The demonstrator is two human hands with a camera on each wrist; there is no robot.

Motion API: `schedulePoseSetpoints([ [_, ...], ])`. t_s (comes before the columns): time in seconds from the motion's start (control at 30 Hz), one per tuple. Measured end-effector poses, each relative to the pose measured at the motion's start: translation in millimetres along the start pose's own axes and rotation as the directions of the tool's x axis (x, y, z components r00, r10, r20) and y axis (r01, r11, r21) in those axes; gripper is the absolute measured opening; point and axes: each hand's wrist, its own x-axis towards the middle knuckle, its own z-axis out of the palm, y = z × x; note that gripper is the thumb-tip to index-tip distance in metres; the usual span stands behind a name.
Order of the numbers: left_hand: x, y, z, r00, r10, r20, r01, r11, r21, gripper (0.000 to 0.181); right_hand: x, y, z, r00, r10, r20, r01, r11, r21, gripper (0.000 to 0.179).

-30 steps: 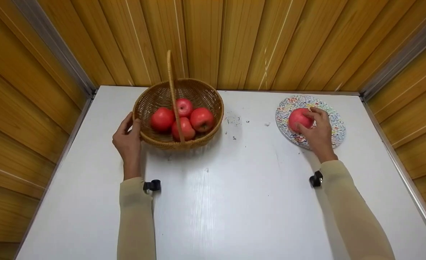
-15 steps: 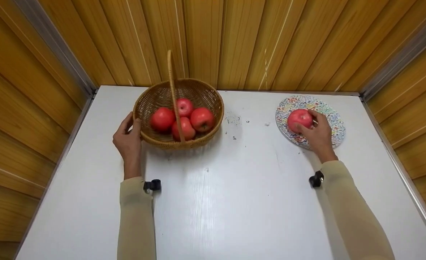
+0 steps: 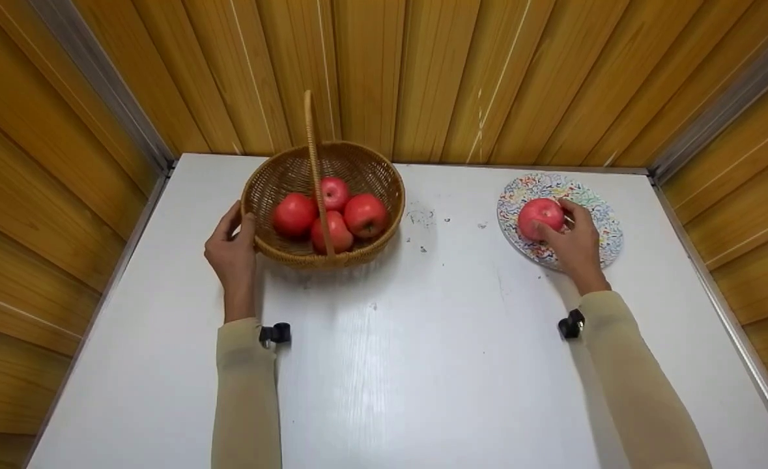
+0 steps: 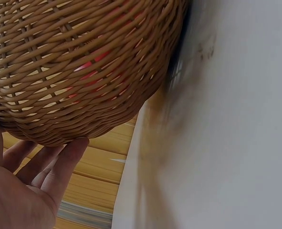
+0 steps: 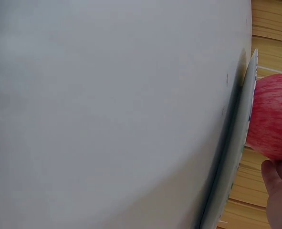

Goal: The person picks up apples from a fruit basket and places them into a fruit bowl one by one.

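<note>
On the left of the table stands a wicker basket (image 3: 273, 176) with a tall arched handle, holding several red apples (image 3: 294, 215). My left hand (image 3: 232, 257) grips the basket's left side near the rim. In the left wrist view, fingertips (image 4: 76, 145) of that hand touch the woven wall, and the thumb is mostly cut off by the frame's edge. To the right, a single red apple (image 3: 540, 218) sits on a round plate (image 3: 608, 225) with a multicoloured pattern. My right hand (image 3: 576, 247) holds this apple from its right, thumb in front and fingers behind.
Both things stand on a white table (image 3: 423, 365) with small dark marks (image 3: 423, 249) between them. Wood-patterned walls (image 3: 436, 78) enclose the back and sides. A small black camera (image 3: 276, 333) is worn on each wrist.
The apple on the plate has turned slightly and shifted a little toward me, so its stem hollow shows more. My right fingers have drawn back around its side. The basket and left hand stay put.
</note>
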Motion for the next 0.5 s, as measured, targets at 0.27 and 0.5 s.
schedulePoseSetpoints([
  [0.27,8.4,-13.3,0.8,1.0,0.015,-0.013,-0.015,1.0,-0.003,0.038,3.9,-29.7,17.3,0.972,-0.213,-0.099,0.204,0.975,-0.092,0.072],
  [0.5,19.0,-35.5,-0.2,1.0,0.017,-0.015,-0.017,1.0,-0.008,0.037,5.4,-68.8,44.4,0.951,-0.301,-0.072,0.298,0.954,-0.043,0.07],
])
